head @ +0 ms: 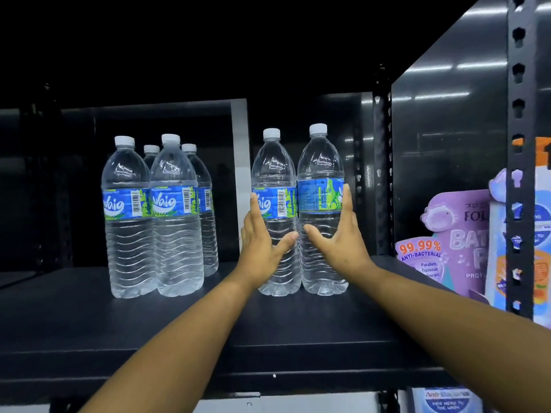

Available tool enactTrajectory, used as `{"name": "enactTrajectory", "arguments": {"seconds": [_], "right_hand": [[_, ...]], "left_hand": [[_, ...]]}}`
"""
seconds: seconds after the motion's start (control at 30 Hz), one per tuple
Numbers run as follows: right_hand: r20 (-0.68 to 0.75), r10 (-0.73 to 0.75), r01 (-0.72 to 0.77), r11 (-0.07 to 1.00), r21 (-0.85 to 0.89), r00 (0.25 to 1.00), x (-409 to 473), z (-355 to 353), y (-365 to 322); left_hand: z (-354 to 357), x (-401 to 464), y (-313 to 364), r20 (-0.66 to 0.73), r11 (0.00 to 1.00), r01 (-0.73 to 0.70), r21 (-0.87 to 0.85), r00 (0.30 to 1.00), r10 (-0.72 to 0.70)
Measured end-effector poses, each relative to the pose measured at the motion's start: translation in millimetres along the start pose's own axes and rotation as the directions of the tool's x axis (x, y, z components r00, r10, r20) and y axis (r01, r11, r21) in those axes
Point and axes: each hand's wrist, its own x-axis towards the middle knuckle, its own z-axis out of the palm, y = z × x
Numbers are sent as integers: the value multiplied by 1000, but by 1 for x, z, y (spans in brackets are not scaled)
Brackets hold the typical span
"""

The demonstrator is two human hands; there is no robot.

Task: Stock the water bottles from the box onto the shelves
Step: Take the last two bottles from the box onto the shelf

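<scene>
Two clear water bottles with blue labels and white caps stand side by side on the black shelf [298, 329]. My left hand [261, 242] wraps the left bottle [275, 174], thumb across its front. My right hand [340, 236] grips the right bottle [320, 171] the same way. Both bottles rest upright on the shelf and touch each other. To the left stands a group of several identical bottles [155, 216], upright, a hand's width from the pair. The box is not in view.
A perforated black upright [383, 174] and a black side panel [447, 129] close the bay on the right. Beyond the nearer upright [520, 174] stand purple and orange soap packs [465, 242]. The shelf's front edge [268, 380] runs below my forearms.
</scene>
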Motion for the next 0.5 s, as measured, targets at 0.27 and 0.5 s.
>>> {"name": "enactTrajectory", "arguments": {"seconds": [0.27,0.5], "right_hand": [[40,9,-9,1000,-11,999,20,7,19],[39,13,-12,1000,-24,999,33,14,34]], "left_hand": [[14,22,-20,58,999,42,-2,997,-42],[22,36,-33,96,998,58,19,994,-60]]}}
